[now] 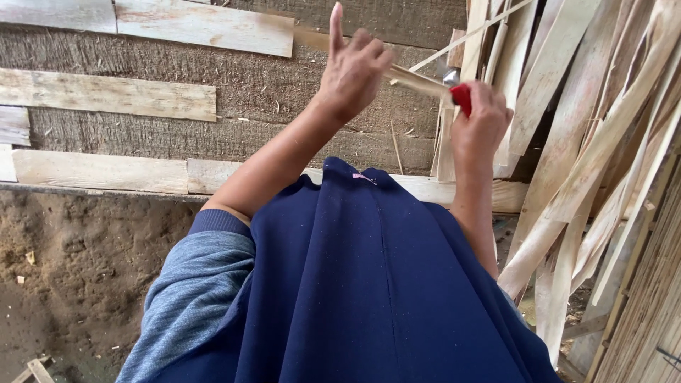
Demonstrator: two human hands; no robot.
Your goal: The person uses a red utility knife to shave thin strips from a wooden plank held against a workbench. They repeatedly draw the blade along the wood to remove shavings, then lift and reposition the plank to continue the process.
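Note:
My left hand (pixel 352 67) is raised in front of me and holds a thin wooden strip (pixel 415 80), with the index finger pointing straight up. To its right, my right hand (pixel 484 124) is closed around a knife with a red handle (pixel 462 97). The knife's metal blade (pixel 450 76) meets the strip near its right end. A dark blue cloth (pixel 369 284) covers my lap below both hands.
Several long pale wood slats (pixel 589 142) lean in a pile at the right. Flat boards (pixel 106 96) lie on the rough timber wall ahead. Bare dirt floor (pixel 78 276) spreads at lower left, with small wood scraps (pixel 34 370). A bundle of thin sticks (pixel 649 298) stands at the far right.

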